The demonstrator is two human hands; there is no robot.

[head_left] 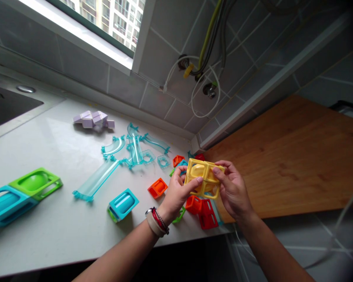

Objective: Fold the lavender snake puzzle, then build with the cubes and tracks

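Observation:
A yellow plastic block piece (pixel 204 177) made of joined square frames is held up over the counter's right end. My left hand (pixel 176 194) grips its left side, thumb across the front. My right hand (pixel 232 188) pinches its right edge with fingers curled round it. Below the hands lie red pieces (pixel 207 213), an orange piece (pixel 158 187) and a small green piece (pixel 180 214) on the white counter (pixel 61 227).
Clear teal track pieces (pixel 129 152) lie mid-counter, a teal block (pixel 123 203) nearer me, a green and teal block pair (pixel 23 192) at left, pale purple pieces (pixel 92 118) at the back. A wooden surface (pixel 297 156) adjoins on the right. Hoses (pixel 206 58) hang on the tiled wall.

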